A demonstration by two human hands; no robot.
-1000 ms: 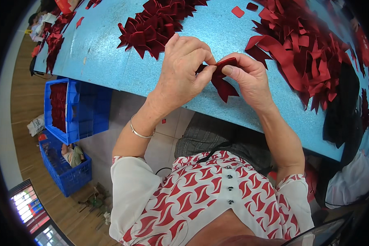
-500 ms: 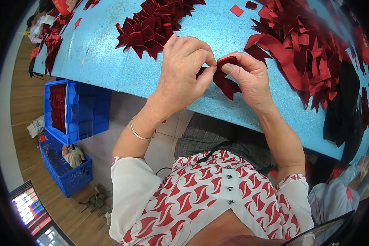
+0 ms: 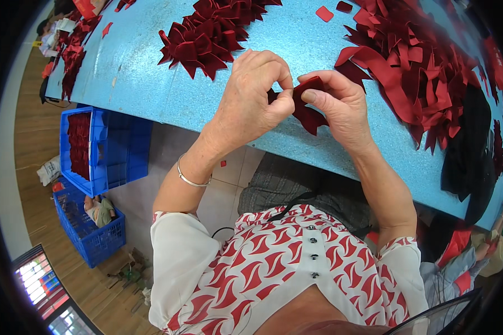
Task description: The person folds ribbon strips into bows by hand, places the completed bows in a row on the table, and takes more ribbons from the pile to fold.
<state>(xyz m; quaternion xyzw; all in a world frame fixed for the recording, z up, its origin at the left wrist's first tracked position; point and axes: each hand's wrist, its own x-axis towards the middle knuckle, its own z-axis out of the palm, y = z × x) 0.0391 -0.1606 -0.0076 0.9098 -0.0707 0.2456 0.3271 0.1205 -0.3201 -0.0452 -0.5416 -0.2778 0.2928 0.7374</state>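
Note:
Above the near edge of the blue table (image 3: 134, 67), a dark red ribbon piece (image 3: 309, 116) is folded between my two hands. My left hand (image 3: 257, 92) pinches its left part, thumb and index finger pressed together. My right hand (image 3: 341, 103) grips the folded top between thumb and fingers, and the ribbon's notched tail hangs below. Ahead of my left hand lies a heap of folded dark red ribbon pieces (image 3: 204, 44) with pointed ends. Beyond my right hand is a large pile of loose red ribbon strips (image 3: 416, 72).
Two small red scraps (image 3: 324, 14) lie at the far middle. Black cloth (image 3: 466, 145) drapes over the right edge. On the left, a blue crate (image 3: 100, 148) holds dark red pieces above a blue basket (image 3: 92, 240). Another person's clothing (image 3: 452, 273) shows at lower right.
My left fingertips have shifted slightly left against the ribbon, and its fold stands a little more upright. At the lower right, the other person has moved and a red item shows there.

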